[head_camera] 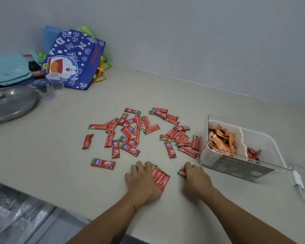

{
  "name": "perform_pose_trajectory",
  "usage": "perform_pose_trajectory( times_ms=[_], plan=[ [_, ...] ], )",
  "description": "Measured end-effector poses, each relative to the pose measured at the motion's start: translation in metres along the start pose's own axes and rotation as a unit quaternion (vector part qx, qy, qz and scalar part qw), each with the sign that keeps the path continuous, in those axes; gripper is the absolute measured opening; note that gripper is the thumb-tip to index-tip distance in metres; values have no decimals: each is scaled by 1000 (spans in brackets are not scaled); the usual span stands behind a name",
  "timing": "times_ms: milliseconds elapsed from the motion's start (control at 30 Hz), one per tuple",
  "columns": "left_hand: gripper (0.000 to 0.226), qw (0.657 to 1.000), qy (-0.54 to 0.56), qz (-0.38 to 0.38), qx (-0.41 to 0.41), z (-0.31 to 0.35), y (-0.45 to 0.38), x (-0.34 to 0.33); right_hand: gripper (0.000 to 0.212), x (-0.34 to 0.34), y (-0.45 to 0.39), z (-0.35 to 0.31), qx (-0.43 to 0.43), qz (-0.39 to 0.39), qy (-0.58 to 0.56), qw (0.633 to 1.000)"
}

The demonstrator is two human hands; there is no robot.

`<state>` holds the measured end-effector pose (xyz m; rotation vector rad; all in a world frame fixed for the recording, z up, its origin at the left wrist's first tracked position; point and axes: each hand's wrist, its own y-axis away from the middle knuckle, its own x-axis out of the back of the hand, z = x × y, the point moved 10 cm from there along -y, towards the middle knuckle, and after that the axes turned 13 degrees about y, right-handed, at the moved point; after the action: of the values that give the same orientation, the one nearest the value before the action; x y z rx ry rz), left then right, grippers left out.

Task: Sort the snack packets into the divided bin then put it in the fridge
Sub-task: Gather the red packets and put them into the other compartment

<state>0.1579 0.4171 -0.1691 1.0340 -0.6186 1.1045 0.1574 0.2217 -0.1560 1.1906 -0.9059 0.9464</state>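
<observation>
**Red packets gathered at the tabletop's near edge**

We see both hands down on the pale tabletop [165, 88], working through a scatter of red packets [130, 132]. Our left hand [142, 180] lies flat, fingers spread and relaxed, pressing on a small stack of red packets [161, 178] that fans out from under its palm toward the right. Our right hand [195, 176] sits just beside it, fingers curled round a single red packet [182, 172] whose end pokes out at the fingertips.

Beyond the hands, the loose packets lie in rough clusters across the middle of the tabletop, some overlapping, a few alone; one lone packet [102, 163] rests just left of the left hand.

The bin [218, 160], clear and white, stands at the right, touching the nearest cluster. Its far compartment holds a heap of orange packets [221, 140]; across the divider [242, 143], the other compartment holds a few red ones [253, 153].

At far left sit a metal lid [12, 103], two clear cups [50, 85], a dark bottle [34, 67] and a blue cartoon bag [76, 59] leaning against the wall.
</observation>
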Motion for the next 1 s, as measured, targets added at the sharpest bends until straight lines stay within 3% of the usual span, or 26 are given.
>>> perform_pose_trajectory(
  times_ms=[200, 267, 367, 467, 600, 767, 900, 1000],
  plan=[
    [91, 999, 28, -19, -1, 2, -15, 11, 28, 7, -5, 1, -35, -26, -54, 998],
    [96, 998, 52, -24, 8, 5, -16, 9, 24, 12, -7, 3, -50, -22, -87, 995],
    [104, 1000, -11, 3, -19, 13, -11, 5, 22, 16, -11, 5, -60, -19, -118, 991],
    [86, 996, -52, 44, -63, 17, -16, 9, 19, 19, -16, 5, -55, -15, -148, 987],
    [52, 995, -51, 19, -88, 17, -30, 13, 22, 20, -25, 2, -52, -31, -176, 983],
    [41, 982, -55, 46, -174, 20, -28, 16, 22, 29, -37, -6, -31, -13, -207, 978],
    [27, 975, 20, 77, -206, 16, -32, 29, 14, 35, -45, -20, 10, -16, -179, 984],
    [27, 967, 67, 110, -222, 18, -39, 55, 33, 30, -47, -49, 87, -18, -112, 990]
  ],
)
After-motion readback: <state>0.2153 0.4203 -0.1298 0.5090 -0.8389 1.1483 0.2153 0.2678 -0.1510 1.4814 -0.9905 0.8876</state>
